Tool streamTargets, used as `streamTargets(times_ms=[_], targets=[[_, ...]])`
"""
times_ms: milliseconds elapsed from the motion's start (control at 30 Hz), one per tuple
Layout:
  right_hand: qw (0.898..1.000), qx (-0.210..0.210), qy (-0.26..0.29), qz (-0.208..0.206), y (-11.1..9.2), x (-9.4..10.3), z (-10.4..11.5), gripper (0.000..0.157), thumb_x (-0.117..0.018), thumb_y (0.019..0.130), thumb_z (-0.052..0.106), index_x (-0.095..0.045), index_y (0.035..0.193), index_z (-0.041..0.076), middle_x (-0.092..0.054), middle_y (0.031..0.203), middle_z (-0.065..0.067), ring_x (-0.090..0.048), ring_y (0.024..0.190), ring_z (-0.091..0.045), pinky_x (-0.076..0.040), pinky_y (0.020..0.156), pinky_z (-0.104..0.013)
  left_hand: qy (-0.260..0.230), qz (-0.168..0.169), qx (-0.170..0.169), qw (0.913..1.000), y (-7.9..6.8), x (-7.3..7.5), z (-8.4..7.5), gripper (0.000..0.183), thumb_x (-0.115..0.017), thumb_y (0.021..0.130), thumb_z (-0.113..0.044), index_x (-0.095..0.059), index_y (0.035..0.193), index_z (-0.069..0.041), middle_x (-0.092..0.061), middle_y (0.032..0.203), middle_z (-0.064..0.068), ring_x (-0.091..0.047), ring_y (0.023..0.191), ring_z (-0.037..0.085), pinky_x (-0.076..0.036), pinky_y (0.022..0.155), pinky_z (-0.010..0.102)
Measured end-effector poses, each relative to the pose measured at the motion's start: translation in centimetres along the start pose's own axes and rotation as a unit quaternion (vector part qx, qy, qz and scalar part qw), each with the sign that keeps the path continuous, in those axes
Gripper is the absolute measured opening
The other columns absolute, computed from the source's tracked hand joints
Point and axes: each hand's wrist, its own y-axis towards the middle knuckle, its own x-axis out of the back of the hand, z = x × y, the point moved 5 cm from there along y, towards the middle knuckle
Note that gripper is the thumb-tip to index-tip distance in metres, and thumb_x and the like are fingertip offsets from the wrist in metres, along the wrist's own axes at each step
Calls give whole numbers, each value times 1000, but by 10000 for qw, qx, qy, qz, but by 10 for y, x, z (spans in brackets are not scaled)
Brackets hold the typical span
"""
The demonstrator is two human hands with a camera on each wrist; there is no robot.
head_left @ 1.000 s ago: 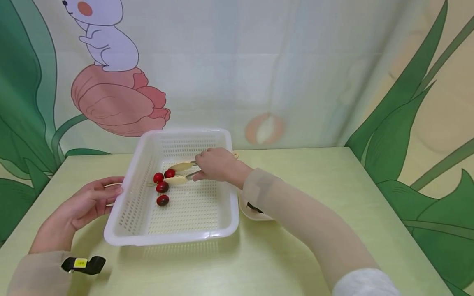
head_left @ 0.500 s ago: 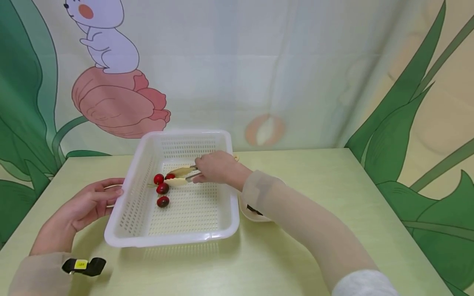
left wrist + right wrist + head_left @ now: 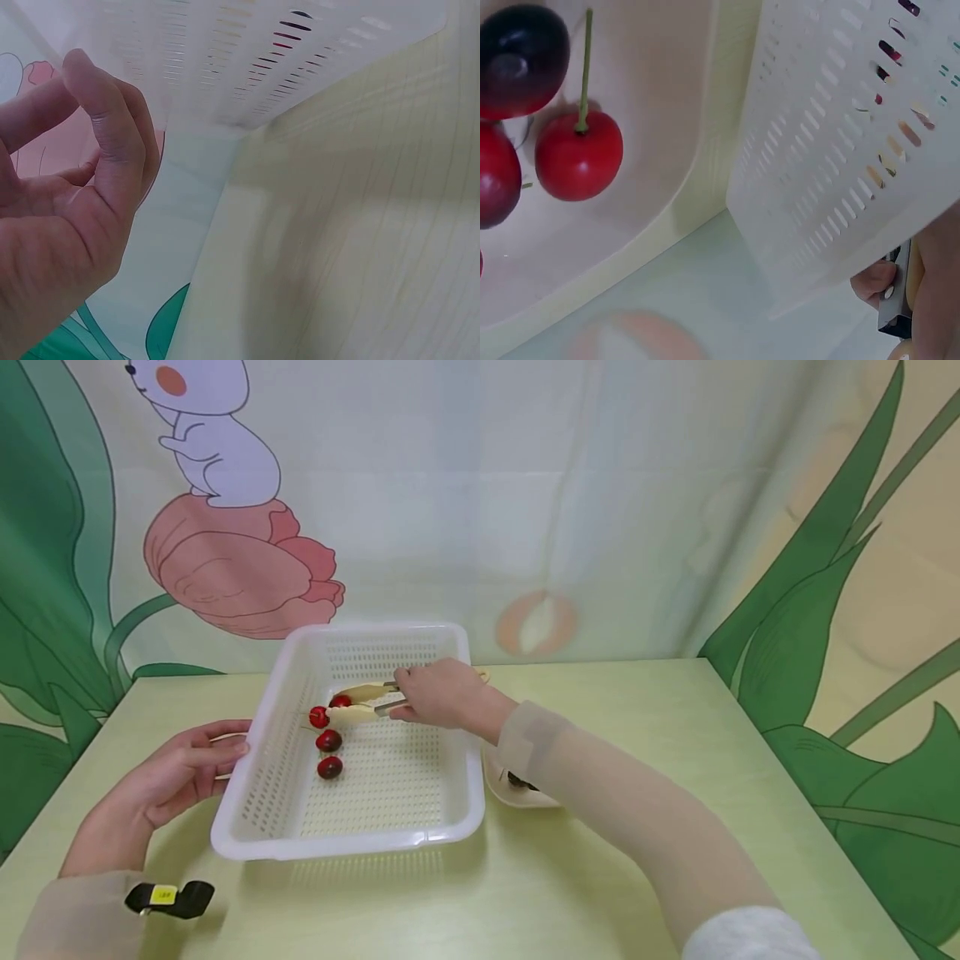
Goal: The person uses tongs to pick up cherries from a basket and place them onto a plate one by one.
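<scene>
A white plastic basket (image 3: 352,846) stands on the table, its walls and bottom perforated. Inside, toward the left, lie several red cherries (image 3: 328,741). My right hand (image 3: 442,692) reaches over the right rim and grips metal tongs (image 3: 352,715) with cream-coloured tips. The tips are spread at the two rearmost cherries; whether they pinch one is unclear. In the right wrist view the basket wall hides most of the tongs. With thumb and fingers my left hand (image 3: 187,764) holds the basket's left rim, also seen beside the thumb (image 3: 112,135).
Right of the basket sits a pale dish (image 3: 525,800), partly under my right forearm. Cherries lie in it in the right wrist view, one with a green stem (image 3: 581,154). Behind the pale table (image 3: 637,710) hangs a printed curtain (image 3: 600,527).
The tongs have moved slightly back and left. The two rear cherries have shifted backward with the tips, away from the nearer cherries. My left hand and the basket have stayed in place.
</scene>
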Motion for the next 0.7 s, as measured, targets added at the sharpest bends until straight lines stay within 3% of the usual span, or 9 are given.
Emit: streamTargets(times_ms=[200, 700], targets=[[9998, 38, 123, -128, -9, 3, -7, 51, -48, 104, 60, -58, 116, 12, -63, 94, 2, -61, 77, -14, -55, 64, -32, -26, 40, -30, 10000, 0, -1, 0, 28, -46, 108, -3, -56, 129, -19, -72, 118, 3, -73, 100, 24, -60, 85, 39], [9979, -28, 574, -305, -28, 0, -21, 55, -34, 107, 59, -51, 119, 8, -57, 93, -2, -57, 79, -18, -50, 62, -33, -55, 56, -19, 10000, 1, 0, 1, 28, -45, 108, -3, -57, 128, -19, -72, 118, 3, -73, 100, 24, -60, 85, 40]])
